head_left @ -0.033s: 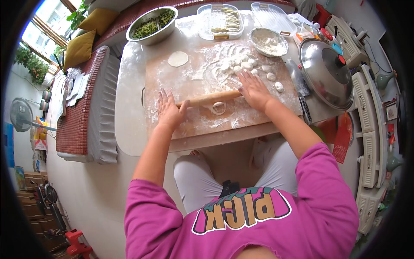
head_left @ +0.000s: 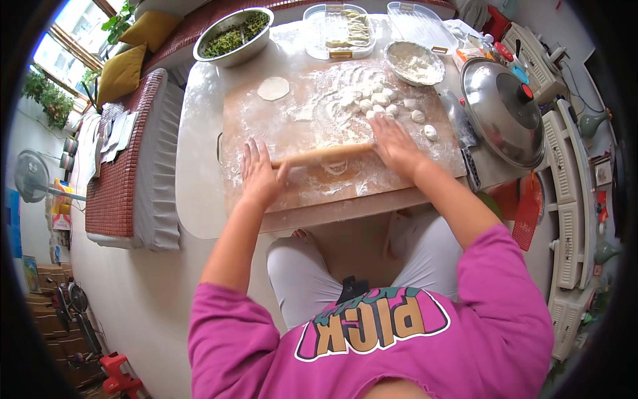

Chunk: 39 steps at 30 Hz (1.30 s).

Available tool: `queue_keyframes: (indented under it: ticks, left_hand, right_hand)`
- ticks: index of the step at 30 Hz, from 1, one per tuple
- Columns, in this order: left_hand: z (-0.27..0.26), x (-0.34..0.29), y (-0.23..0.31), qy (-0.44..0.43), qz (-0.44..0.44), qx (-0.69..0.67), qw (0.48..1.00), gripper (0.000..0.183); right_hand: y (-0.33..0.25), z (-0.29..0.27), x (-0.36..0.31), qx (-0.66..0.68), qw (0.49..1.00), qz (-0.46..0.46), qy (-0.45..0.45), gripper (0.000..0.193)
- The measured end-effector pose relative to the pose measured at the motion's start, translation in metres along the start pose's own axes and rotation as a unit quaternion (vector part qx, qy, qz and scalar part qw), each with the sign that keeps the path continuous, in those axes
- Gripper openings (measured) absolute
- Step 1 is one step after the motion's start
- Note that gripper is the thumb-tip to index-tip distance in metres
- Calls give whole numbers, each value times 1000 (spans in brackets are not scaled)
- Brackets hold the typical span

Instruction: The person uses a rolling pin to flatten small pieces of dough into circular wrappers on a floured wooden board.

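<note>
My left hand [head_left: 259,174] lies with its fingers stretched out over the left end of a wooden rolling pin [head_left: 323,155]. At the other end, my right hand [head_left: 400,147] presses flat on the pin, fingers extended. A small piece of dough [head_left: 337,168] shows just on the near side of the pin, partly covered by it. All of this is on a floured wooden board [head_left: 259,113]. Several small dough lumps [head_left: 380,100] are grouped beyond my right hand, and one rolled round wrapper [head_left: 273,88] is at the board's far left.
A metal bowl of chopped green filling [head_left: 244,50] stands far left. Behind the board are a plastic box with shaped dumplings [head_left: 355,30] and a flour bowl [head_left: 413,63]. On the right are a cleaver [head_left: 468,159] and a large domed pan lid [head_left: 498,110].
Both hands and the rolling pin have shifted slightly toward me over the dough. The wrapper and the dough lumps stay in place on the board.
</note>
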State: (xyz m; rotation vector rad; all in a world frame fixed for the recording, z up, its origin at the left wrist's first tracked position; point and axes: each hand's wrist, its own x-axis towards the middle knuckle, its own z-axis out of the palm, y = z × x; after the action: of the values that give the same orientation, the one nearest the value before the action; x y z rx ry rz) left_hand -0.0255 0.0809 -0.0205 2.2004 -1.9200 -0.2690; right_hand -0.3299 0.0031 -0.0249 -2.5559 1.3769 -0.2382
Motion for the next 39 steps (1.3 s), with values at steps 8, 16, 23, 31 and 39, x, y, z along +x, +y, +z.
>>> queue_keyframes:
  ticks: [8, 16, 23, 31, 39]
  left_hand:
    - [-1, 30, 1, -17, -73, -39, 996, 79]
    - [10, -27, -7, 9, 35, 0, 999, 76]
    - [-2, -19, -4, -10, 31, 22, 999, 83]
    - [-7, 18, -6, -21, -10, -5, 1000, 78]
    - [-4, -18, -9, -50, 45, -9, 998, 81]
  right_hand:
    - [-12, -17, 26, -46, 998, 22, -23, 53]
    - [-5, -6, -27, -21, 998, -43, -27, 52]
    - [4, -3, -19, 10, 999, -16, -42, 54]
    - [-2, -19, 8, -3, 1000, -5, -15, 55]
    - [-1, -14, -29, 20, 999, -4, -49, 55]
